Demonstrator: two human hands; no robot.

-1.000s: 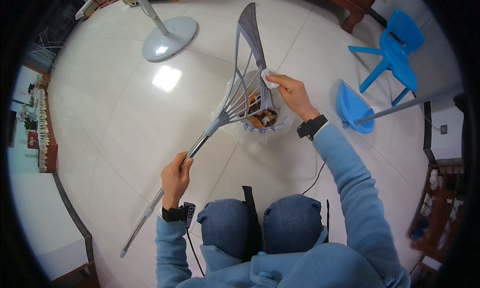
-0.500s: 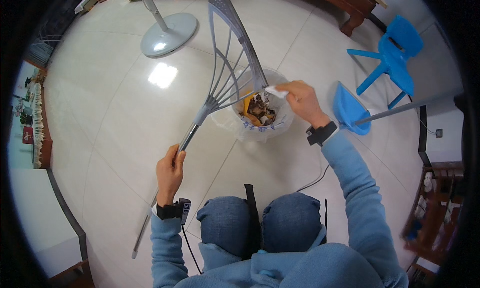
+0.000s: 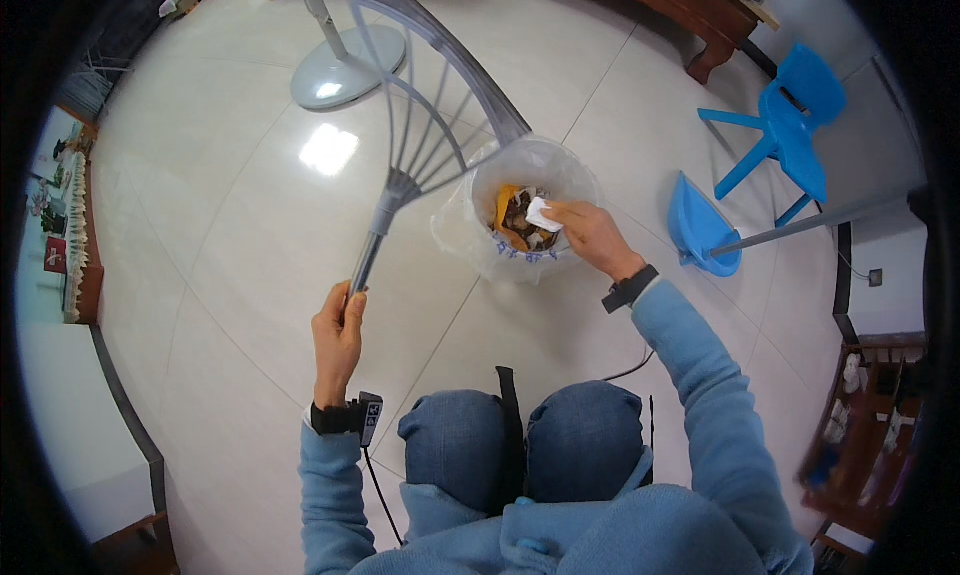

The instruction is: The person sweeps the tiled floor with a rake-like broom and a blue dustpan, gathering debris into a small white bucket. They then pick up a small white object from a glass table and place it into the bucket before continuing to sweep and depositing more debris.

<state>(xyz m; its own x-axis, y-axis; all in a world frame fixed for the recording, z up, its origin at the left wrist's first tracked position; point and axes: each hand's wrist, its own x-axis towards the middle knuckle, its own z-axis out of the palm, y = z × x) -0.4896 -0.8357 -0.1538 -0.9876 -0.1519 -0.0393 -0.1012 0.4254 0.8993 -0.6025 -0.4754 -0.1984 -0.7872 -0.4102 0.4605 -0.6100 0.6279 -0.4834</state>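
My left hand (image 3: 338, 330) grips the grey handle of a broom-like tool (image 3: 395, 180) whose fan of grey ribs rises up and away toward the camera. My right hand (image 3: 592, 237) holds a small white crumpled tissue (image 3: 543, 215) over the open mouth of a waste bin (image 3: 480, 243) lined with a clear plastic bag. Orange peel and brown scraps lie inside the bin. The bin stands on the white tiled floor just in front of my knees.
A blue dustpan (image 3: 700, 230) with a long grey handle rests to the right of the bin. A blue plastic child's chair (image 3: 790, 125) stands farther right. A fan's round white base (image 3: 345, 70) is at the upper left. A black cable runs by my legs.
The ribbed head has swung up and leftward, closer to the camera. My right hand has dropped from the ribs down to the bin's mouth with the white tissue.
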